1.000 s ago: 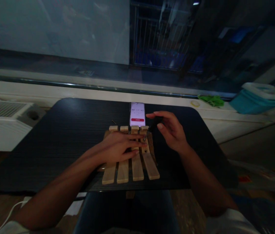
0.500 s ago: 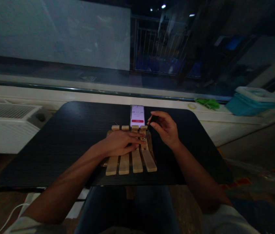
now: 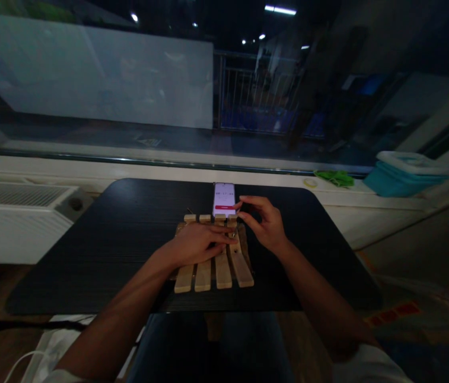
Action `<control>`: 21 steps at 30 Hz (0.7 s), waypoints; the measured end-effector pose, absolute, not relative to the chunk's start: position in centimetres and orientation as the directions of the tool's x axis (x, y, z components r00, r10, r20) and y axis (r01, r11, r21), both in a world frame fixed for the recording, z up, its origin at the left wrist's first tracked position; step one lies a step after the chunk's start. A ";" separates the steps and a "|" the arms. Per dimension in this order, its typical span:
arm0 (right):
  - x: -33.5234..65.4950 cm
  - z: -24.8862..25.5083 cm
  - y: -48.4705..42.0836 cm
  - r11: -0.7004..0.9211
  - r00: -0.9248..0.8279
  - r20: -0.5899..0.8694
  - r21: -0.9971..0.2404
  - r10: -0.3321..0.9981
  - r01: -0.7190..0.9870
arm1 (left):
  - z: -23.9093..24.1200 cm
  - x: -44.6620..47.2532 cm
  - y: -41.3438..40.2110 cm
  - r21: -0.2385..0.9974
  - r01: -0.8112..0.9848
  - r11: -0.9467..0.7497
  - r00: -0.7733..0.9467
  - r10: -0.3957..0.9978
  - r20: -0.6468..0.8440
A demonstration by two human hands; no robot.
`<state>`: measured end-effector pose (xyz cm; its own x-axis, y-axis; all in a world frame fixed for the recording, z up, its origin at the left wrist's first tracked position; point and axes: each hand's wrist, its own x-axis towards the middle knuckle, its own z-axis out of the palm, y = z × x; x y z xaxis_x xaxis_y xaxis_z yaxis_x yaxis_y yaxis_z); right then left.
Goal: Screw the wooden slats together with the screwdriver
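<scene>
Several pale wooden slats (image 3: 224,270) lie side by side across a darker wooden piece (image 3: 244,239) on the table. My left hand (image 3: 198,242) rests palm down over the slats with its fingers stretched to the right. At its fingertips, on the rightmost slat, is a small shiny metal bit (image 3: 234,232), too small to make out. My right hand (image 3: 266,221) is raised just right of the slats' far ends, thumb and fingers curled in a pinch. Whatever sits between those fingers is too dark and small to name.
Behind the slats, a lit phone (image 3: 225,194) showing a timer lies on the black table (image 3: 128,223). On the windowsill sit a tape roll (image 3: 310,183), a green cloth-like bundle (image 3: 336,178) and a teal container (image 3: 403,178). A white radiator (image 3: 17,223) stands at left.
My right hand has shifted a little left, closer to the far end of the rightmost slat and the phone. My left hand stays on the slats. The view has tilted up slightly.
</scene>
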<state>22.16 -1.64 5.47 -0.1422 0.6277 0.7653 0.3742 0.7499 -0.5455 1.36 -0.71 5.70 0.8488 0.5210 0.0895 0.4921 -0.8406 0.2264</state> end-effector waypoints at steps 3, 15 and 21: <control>22.0 5.7 -1.8 0.776 -0.162 0.788 -0.507 0.594 0.375 | 5.4 1.3 -0.7 0.237 0.483 -0.843 0.850 0.517 0.102; 24.1 6.9 -2.2 0.758 -0.332 0.688 -0.529 0.646 0.380 | 5.2 1.1 -0.8 0.268 0.473 -0.839 0.849 0.516 0.114; 23.7 6.2 -2.0 0.712 -0.235 0.678 -0.610 0.696 0.348 | 5.2 1.1 -0.9 0.248 0.501 -0.829 0.835 0.538 0.112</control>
<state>23.69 -2.04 6.20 -0.2349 0.6961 0.6785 0.3482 0.7119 -0.6098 1.13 -0.90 5.24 0.8353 0.5382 0.1122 0.5009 -0.8291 0.2483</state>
